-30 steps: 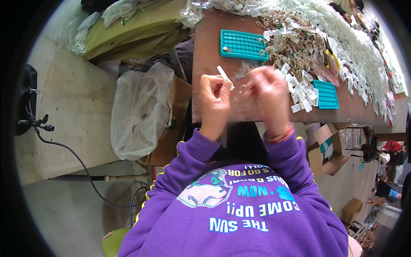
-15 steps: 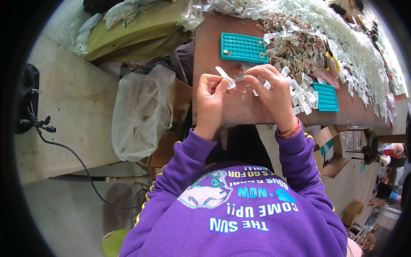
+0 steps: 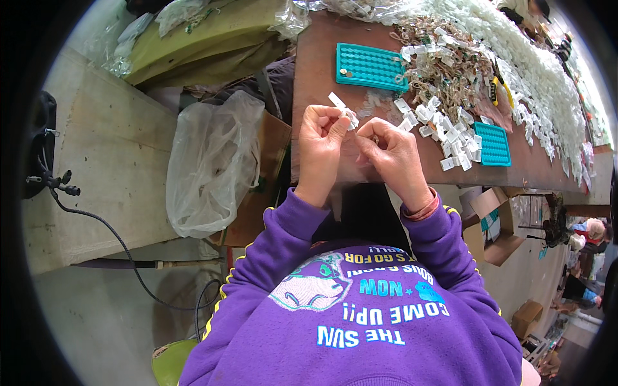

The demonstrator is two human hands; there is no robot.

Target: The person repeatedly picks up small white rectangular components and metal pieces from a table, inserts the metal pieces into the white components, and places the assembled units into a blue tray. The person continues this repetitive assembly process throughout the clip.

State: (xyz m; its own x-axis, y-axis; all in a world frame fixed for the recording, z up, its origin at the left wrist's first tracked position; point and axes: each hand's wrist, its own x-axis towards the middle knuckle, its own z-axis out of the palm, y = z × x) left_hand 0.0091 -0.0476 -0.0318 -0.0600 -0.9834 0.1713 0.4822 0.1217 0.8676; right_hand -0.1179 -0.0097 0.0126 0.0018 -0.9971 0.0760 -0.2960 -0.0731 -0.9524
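Note:
My left hand (image 3: 322,143) is closed in a pinch round a small white plastic piece (image 3: 337,101), which sticks up past the fingertips. More white plastic shows at its thumb tip. Just to the right, my right hand (image 3: 396,154) has thumb and fingers pressed together. A tiny brownish bit seems to show between them, too small to name. The two hands are close but apart, over the near edge of the brown table (image 3: 315,71). Beyond the right hand lies a heap of white plastic pieces (image 3: 450,132).
A teal ridged tray (image 3: 370,64) holds a couple of small round bits; a second teal tray (image 3: 492,143) lies right. Tangled cords (image 3: 444,71) and yellow-handled pliers (image 3: 494,90) lie behind, near a long white pile (image 3: 537,90). A clear plastic bag (image 3: 215,161) hangs left.
My right hand has moved down and left, and its fingers have gone from spread to pinched together. My left hand keeps hold of the white piece, having barely shifted.

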